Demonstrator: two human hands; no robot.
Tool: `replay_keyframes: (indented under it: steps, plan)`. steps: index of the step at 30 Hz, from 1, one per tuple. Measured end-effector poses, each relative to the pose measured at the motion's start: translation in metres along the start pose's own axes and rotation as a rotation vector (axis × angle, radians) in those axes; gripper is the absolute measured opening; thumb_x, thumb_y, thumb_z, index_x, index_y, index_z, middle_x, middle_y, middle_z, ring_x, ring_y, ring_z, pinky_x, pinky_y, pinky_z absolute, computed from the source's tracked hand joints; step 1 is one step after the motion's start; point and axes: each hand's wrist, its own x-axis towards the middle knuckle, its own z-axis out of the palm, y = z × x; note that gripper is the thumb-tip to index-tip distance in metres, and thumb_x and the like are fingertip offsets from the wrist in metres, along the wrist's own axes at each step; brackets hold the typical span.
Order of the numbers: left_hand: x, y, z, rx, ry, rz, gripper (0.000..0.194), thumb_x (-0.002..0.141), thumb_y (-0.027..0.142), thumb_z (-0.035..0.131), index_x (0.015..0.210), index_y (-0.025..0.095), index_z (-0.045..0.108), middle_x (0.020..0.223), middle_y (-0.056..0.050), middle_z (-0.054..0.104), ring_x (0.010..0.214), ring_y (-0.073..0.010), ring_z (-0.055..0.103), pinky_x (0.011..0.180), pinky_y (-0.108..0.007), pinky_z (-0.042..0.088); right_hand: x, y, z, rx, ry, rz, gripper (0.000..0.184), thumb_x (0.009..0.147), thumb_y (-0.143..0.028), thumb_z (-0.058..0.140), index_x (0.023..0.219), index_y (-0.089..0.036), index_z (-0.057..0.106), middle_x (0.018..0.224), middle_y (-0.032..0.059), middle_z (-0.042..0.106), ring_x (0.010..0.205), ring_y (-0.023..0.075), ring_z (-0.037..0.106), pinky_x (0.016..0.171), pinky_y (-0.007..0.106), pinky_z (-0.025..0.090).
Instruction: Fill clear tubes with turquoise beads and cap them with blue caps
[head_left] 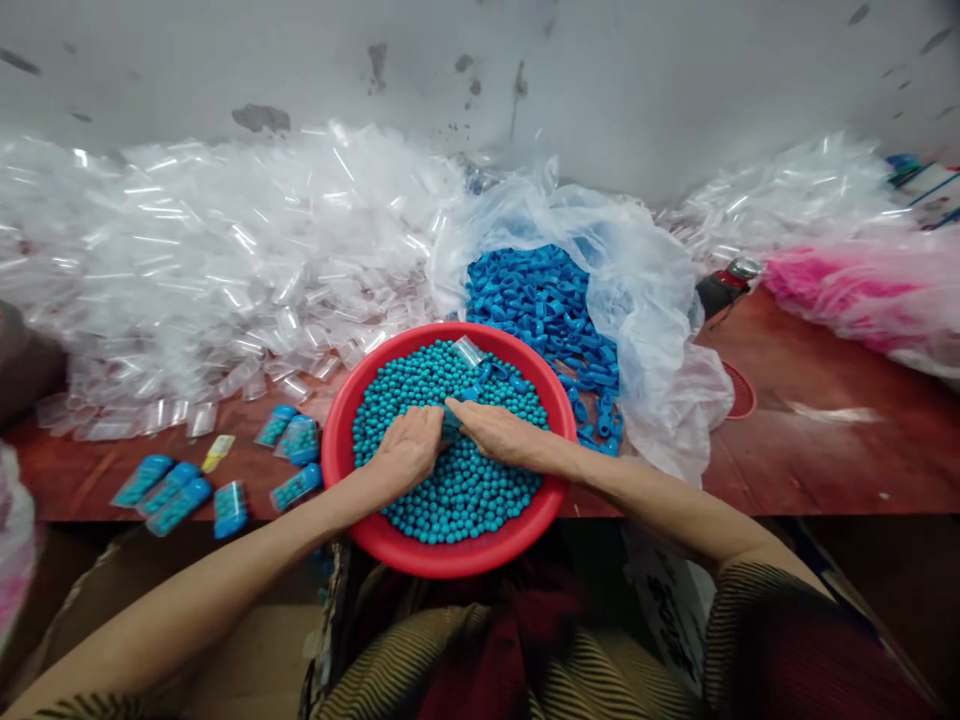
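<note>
A red plastic basin (341,425) full of round teal beads (450,515) is in front of me, at the table's front edge. Over the beads, my left hand (409,447) is closed round a small container (451,424), mostly hidden by the fingers, with teal showing. My right hand (496,433) meets it from the other side, its fingers pinched at the container. Behind the hands, an empty clear container (469,350) and a few blue caps (491,370) lie on the beads.
Filled blue-capped containers (176,495) lie left of the basin, near a yellow label (218,453). Clear empty containers (247,260) are heaped behind. A plastic bag (652,300) spills blue caps (540,300). Farther right are a dark flask (727,285) and a pink bag (847,290).
</note>
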Motion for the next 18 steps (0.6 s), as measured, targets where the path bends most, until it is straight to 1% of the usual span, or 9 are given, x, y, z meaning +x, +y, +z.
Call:
replay_keyframes:
  steps: [3, 5, 7, 9, 11, 13, 14, 16, 18]
  plan:
    - [0.008, 0.005, -0.002, -0.055, 0.011, -0.082, 0.031, 0.087, 0.028, 0.049, 0.113, 0.012, 0.046, 0.102, -0.013, 0.057, 0.096, -0.0264, 0.054, 0.079, -0.037, 0.042, 0.001, -0.001, -0.012, 0.013, -0.070, 0.054, 0.036, 0.089, -0.016, 0.046, 0.124, -0.009, 0.042, 0.101, 0.0130, 0.066, 0.091, 0.0212, 0.063, 0.073, 0.030, 0.047]
    - [0.010, 0.005, -0.004, -0.091, 0.010, -0.061, 0.033, 0.085, 0.025, 0.050, 0.114, 0.011, 0.045, 0.110, -0.015, 0.056, 0.101, -0.0278, 0.052, 0.083, -0.038, 0.042, 0.003, -0.003, -0.022, -0.014, -0.112, 0.063, 0.030, 0.088, -0.018, 0.048, 0.117, -0.011, 0.045, 0.098, 0.0117, 0.067, 0.089, 0.0212, 0.063, 0.071, 0.028, 0.045]
    - [0.010, 0.003, -0.006, -0.117, -0.032, -0.015, 0.028, 0.084, 0.023, 0.050, 0.110, 0.011, 0.048, 0.107, -0.015, 0.057, 0.100, -0.0275, 0.053, 0.084, -0.039, 0.043, 0.004, -0.006, -0.032, -0.071, -0.124, 0.068, 0.027, 0.088, -0.024, 0.050, 0.113, -0.014, 0.048, 0.095, 0.0100, 0.068, 0.089, 0.0220, 0.064, 0.070, 0.028, 0.044]
    - [0.008, 0.002, -0.009, -0.124, -0.081, 0.012, 0.024, 0.084, 0.023, 0.050, 0.105, 0.013, 0.050, 0.101, -0.013, 0.059, 0.095, -0.0266, 0.054, 0.083, -0.039, 0.044, 0.008, -0.006, -0.042, -0.154, -0.080, 0.115, 0.028, 0.089, -0.034, 0.050, 0.112, -0.017, 0.050, 0.092, 0.0091, 0.069, 0.088, 0.0240, 0.064, 0.068, 0.029, 0.044]
    - [0.007, 0.001, -0.012, -0.114, -0.102, 0.014, 0.028, 0.084, 0.023, 0.050, 0.110, 0.013, 0.049, 0.102, -0.012, 0.059, 0.096, -0.0263, 0.054, 0.085, -0.040, 0.045, 0.016, -0.003, -0.050, -0.247, 0.028, 0.198, 0.031, 0.091, -0.038, 0.047, 0.113, -0.017, 0.051, 0.096, 0.0111, 0.068, 0.091, 0.0261, 0.064, 0.068, 0.030, 0.044]
    - [0.007, 0.003, -0.014, -0.085, -0.108, 0.007, 0.038, 0.083, 0.023, 0.052, 0.119, 0.013, 0.045, 0.108, -0.013, 0.058, 0.099, -0.0269, 0.054, 0.087, -0.041, 0.045, 0.028, 0.004, -0.053, -0.318, 0.113, 0.283, 0.033, 0.092, -0.036, 0.046, 0.116, -0.014, 0.050, 0.107, 0.0149, 0.065, 0.097, 0.0271, 0.063, 0.071, 0.031, 0.045]
    - [0.007, 0.004, -0.015, -0.065, -0.116, 0.005, 0.041, 0.082, 0.023, 0.052, 0.121, 0.012, 0.045, 0.109, -0.013, 0.058, 0.099, -0.0276, 0.054, 0.087, -0.041, 0.046, 0.035, 0.008, -0.052, -0.346, 0.122, 0.322, 0.033, 0.093, -0.032, 0.044, 0.118, -0.012, 0.049, 0.110, 0.0168, 0.063, 0.098, 0.0273, 0.062, 0.073, 0.031, 0.045]
    - [0.008, 0.007, -0.014, -0.034, -0.136, -0.007, 0.038, 0.082, 0.023, 0.053, 0.118, 0.012, 0.048, 0.105, -0.013, 0.058, 0.098, -0.0287, 0.055, 0.084, -0.042, 0.047, 0.049, 0.016, -0.049, -0.381, 0.096, 0.356, 0.034, 0.095, -0.022, 0.034, 0.124, -0.010, 0.045, 0.112, 0.0186, 0.062, 0.099, 0.0268, 0.062, 0.074, 0.033, 0.045]
    - [0.007, 0.009, -0.011, -0.014, -0.105, -0.032, 0.030, 0.082, 0.024, 0.053, 0.109, 0.012, 0.052, 0.107, -0.015, 0.057, 0.101, -0.0307, 0.055, 0.085, -0.044, 0.047, 0.057, 0.020, -0.045, -0.398, 0.086, 0.330, 0.037, 0.095, -0.014, 0.025, 0.126, -0.010, 0.044, 0.112, 0.0181, 0.062, 0.099, 0.0259, 0.061, 0.075, 0.034, 0.045]
